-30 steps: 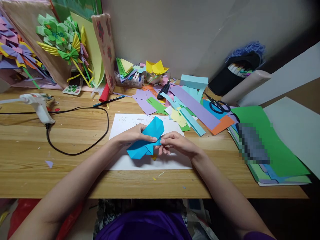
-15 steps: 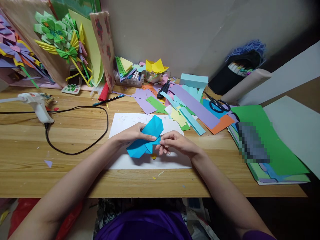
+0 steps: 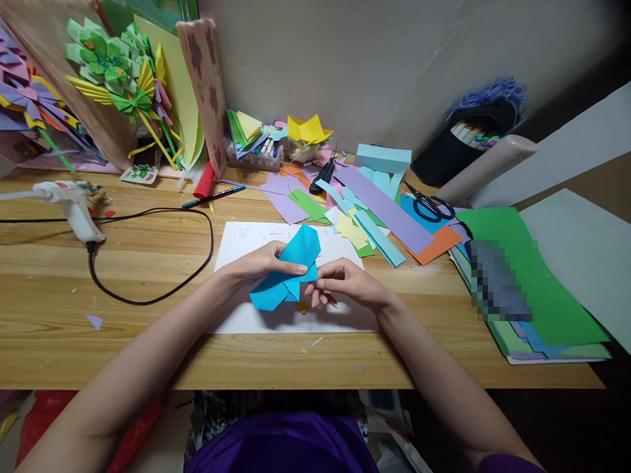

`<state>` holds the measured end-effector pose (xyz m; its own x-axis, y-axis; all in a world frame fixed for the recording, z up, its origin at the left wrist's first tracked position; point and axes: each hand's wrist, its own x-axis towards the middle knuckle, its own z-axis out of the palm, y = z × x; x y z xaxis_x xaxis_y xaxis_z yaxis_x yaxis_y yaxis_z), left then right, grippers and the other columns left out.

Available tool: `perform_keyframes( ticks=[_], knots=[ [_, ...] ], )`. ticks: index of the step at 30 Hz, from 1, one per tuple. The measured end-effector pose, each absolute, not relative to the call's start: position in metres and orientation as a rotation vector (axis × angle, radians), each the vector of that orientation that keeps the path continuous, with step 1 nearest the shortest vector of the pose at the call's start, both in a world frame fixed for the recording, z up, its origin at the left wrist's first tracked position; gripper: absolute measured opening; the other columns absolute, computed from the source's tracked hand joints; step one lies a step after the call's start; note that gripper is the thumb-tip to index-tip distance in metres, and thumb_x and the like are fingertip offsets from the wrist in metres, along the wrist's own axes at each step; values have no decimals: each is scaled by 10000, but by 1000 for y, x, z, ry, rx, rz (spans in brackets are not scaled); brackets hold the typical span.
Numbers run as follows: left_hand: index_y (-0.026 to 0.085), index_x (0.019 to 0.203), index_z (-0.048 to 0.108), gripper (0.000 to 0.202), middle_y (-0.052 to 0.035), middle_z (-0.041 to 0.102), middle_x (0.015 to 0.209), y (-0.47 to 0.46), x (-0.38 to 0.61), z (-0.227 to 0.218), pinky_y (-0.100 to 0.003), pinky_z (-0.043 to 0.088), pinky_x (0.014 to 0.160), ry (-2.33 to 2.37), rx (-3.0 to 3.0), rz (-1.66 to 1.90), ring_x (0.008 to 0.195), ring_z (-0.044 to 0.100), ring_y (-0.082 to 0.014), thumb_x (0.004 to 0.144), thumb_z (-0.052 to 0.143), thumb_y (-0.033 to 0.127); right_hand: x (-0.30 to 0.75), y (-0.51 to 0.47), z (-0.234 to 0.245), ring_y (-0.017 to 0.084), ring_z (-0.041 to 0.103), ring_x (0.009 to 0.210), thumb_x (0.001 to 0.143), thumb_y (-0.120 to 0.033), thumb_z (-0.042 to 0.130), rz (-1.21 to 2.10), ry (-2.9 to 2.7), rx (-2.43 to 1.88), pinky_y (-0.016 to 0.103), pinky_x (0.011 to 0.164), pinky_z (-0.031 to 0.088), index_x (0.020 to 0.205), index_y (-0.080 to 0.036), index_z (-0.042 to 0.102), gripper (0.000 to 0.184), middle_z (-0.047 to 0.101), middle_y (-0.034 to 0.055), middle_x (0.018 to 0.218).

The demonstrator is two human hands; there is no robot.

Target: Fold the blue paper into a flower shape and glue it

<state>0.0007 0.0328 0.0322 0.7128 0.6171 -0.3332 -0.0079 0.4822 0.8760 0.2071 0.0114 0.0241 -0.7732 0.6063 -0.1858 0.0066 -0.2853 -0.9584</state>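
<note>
The left hand (image 3: 263, 263) clamps the folded blue paper (image 3: 302, 248) over the white sheet (image 3: 290, 323), thumb in front, fingers largely hidden behind. The step looks like shaping a fold, and the next move seems to call for that steady grip while the near corner is worked. The right hand (image 3: 352, 284) has thumb and forefinger close together at that corner; whether they pinch it cannot be told.

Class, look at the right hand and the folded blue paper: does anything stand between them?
Nothing visible does. The right hand is right at the edge of the folded blue paper, though whether they touch is unclear. The left hand grips the paper from the other side; the purple strip lies beyond.
</note>
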Motion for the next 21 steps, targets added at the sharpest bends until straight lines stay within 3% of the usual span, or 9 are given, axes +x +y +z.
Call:
perform_keyframes(
  ticks=[3,9,16,21],
  knots=[
    [123,710,629,230,-20,637,663,33,2,32,-245,458,605,746,1019,488,574,576,-104,633,744,306,209,13,26,75,572,564,844,-336,531,2078,-1547,-785,184,474,450,881,-119,674,263,687,71,766],
    [123,756,607,287,-43,647,709,33,6,31,-261,453,593,980,1090,552,594,576,-127,622,741,338,205,13,23,62,526,505,811,-353,561,1804,-1593,-965,187,459,423,741,-144,645,236,655,27,672],
    [140,610,535,355,12,545,565,31,10,29,-234,372,480,1133,1180,548,491,481,-97,555,761,408,201,12,25,60,455,467,808,-312,531,1632,-1736,-1083,193,447,349,665,-141,635,246,610,8,571],
    [149,614,523,339,17,540,570,29,12,27,-237,384,498,1154,1121,594,509,492,-101,571,751,396,200,11,25,66,451,483,839,-345,494,1587,-1767,-1076,204,491,353,714,-156,617,258,586,-8,577]
  ],
)
